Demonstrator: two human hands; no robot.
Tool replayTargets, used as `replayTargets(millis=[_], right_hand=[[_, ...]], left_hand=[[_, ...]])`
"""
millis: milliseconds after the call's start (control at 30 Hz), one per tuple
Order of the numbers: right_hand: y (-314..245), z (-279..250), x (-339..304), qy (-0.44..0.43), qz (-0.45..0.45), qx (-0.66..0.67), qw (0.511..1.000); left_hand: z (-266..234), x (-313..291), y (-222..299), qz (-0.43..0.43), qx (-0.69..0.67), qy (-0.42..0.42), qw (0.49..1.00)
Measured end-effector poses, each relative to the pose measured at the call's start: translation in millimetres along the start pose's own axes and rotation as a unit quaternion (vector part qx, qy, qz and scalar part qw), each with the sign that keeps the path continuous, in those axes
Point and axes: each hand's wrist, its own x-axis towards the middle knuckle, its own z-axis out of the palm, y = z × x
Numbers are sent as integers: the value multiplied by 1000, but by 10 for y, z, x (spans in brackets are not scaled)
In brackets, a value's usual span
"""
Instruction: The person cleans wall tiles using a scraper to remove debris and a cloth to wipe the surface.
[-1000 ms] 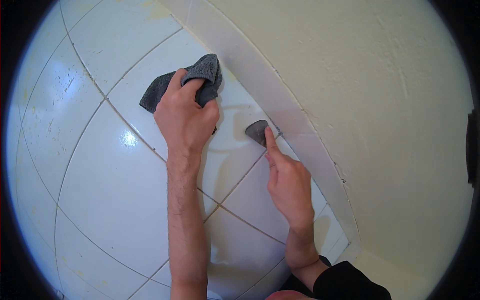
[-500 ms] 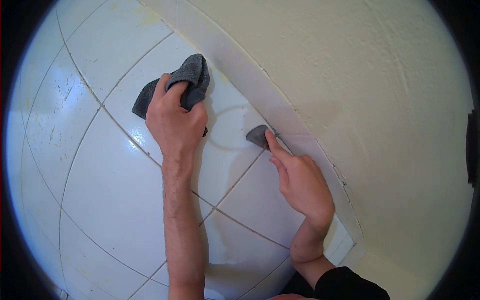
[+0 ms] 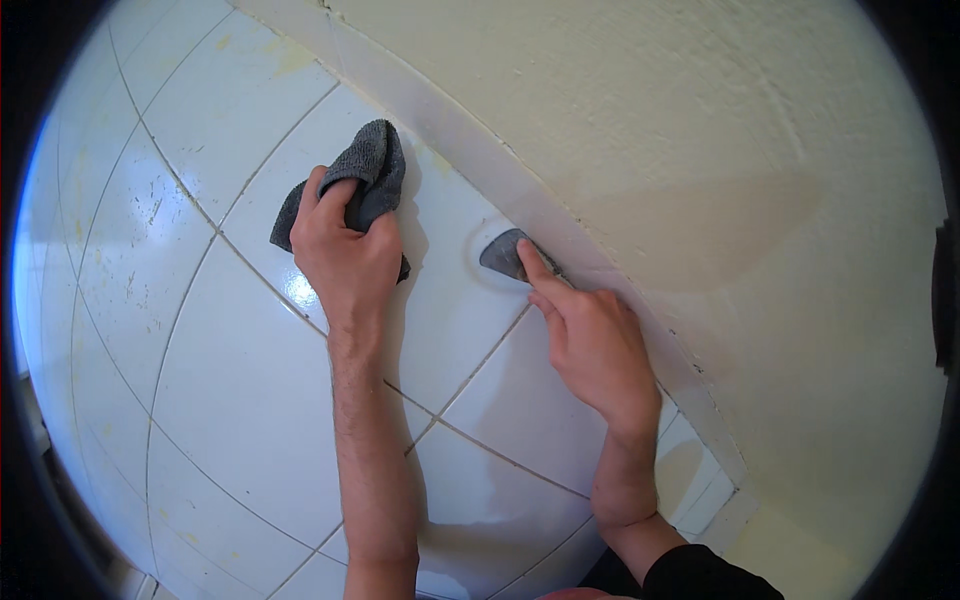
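Note:
My left hand [image 3: 345, 260] is closed round a bunched dark grey cloth [image 3: 372, 165], held at the white tiles left of the wall. In my right hand [image 3: 600, 350] is a scraper [image 3: 503, 255] with a broad, fan-shaped grey blade; its handle is mostly hidden by my fingers. The index finger is stretched along the back of the blade. The blade lies against the white tiled floor [image 3: 430, 330], close to the pale skirting [image 3: 570, 240]. A faint ring-shaped mark shows on the tile around the blade.
A cream, rough-textured wall [image 3: 680, 130] rises along the right side. Dark grout lines cross the tiles. Yellowish stains [image 3: 290, 55] and small specks [image 3: 150, 225] lie on the tiles toward the far left. Dark objects [image 3: 60, 490] show in part at the lower left rim.
The scraper blade has moved slightly up and left along the tile beside the skirting. The cloth has shifted slightly, still in my left hand. The view has moved a little.

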Motion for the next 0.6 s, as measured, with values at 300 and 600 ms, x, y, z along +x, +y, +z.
replayTargets(millis=[300, 600], right_hand=[[-37, -1, -16, 11, 2, 60, 998], [-19, -48, -57, -5, 16, 56, 998]], left_hand=[[7, 0, 0, 5, -10, 5, 1000], [-2, -1, 15, 21, 4, 6, 1000]])
